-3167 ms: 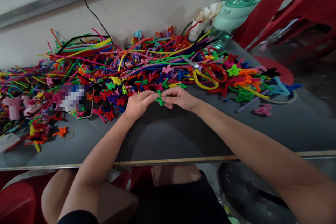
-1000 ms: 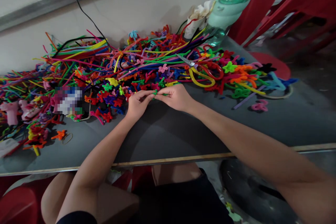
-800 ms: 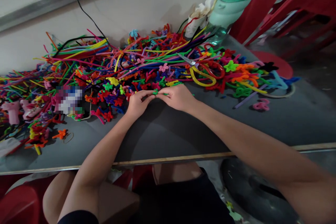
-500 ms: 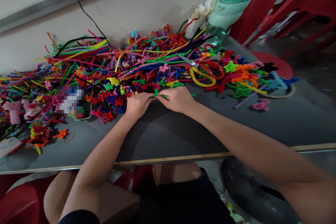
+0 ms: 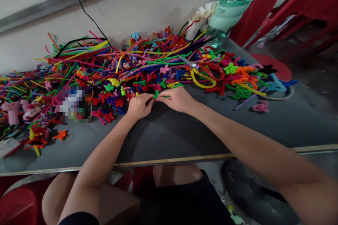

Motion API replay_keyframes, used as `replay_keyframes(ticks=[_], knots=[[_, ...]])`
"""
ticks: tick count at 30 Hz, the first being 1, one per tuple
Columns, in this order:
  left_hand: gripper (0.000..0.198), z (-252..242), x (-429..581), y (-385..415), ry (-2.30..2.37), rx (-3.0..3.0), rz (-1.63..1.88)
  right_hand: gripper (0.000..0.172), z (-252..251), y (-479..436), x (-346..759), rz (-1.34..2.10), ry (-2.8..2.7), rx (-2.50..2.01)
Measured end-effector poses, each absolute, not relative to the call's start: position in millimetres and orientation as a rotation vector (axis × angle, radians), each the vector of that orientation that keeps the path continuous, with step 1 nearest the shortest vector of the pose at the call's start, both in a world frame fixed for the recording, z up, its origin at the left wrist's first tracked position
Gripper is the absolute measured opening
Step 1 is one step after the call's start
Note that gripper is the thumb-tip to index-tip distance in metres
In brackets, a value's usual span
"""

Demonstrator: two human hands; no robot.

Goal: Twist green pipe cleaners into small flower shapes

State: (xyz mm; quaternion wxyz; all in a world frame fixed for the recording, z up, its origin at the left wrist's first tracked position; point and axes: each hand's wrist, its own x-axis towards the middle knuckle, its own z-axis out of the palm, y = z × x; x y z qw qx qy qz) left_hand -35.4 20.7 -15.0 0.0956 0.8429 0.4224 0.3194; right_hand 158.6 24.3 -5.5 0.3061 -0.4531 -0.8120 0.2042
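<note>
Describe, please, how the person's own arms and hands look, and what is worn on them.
The left hand and right hand are ungloved, with no watch or bracelet visible at the wrists. The left arm is bare up to a dark sleeve ending above the elbow. The right arm shows no sleeve within the picture.

Pipe-cleaner piece (image 5: 156, 94) before the pile (image 5: 126, 66) — scissors (image 5: 194, 70) atop its right part, bottle (image 5: 227, 13) behind, cup (image 5: 193, 30) left of that.

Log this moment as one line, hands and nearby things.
left hand: pinching green fuzzy piece | right hand: pinching same piece | colourful pile: beyond hands | scissors: on pile, right of hands
</note>
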Motion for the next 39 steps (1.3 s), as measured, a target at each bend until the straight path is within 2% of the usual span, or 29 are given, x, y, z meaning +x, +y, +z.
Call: replay_keyframes(ticks=[8,15,19,25,31,34,39], knots=[[0.020,-19,-30,25,1.196,1.779,1.018,0.024,-1,20,152,0.759,-1.858,-1.214],[0.024,-20,-29,22,1.169,1.694,1.081,0.019,-2,21,149,0.691,-1.805,-1.085],[0.026,-18,-27,19,1.214,1.850,1.124,0.025,-4,24,149,0.775,-1.778,-1.143],[0.029,-11,-38,18,1.281,2.637,1.089,0.038,-6,32,155,1.265,-1.654,-1.121],[0.027,-4,-50,19,1.104,3.031,1.023,0.038,-5,33,158,1.388,-1.749,-0.949],[0.026,3,-54,19,1.076,3.064,0.926,0.035,-2,35,160,1.313,-1.894,-0.897],[0.024,7,-51,19,0.972,3.030,0.803,0.020,1,35,161,0.881,-2.146,-0.829]])
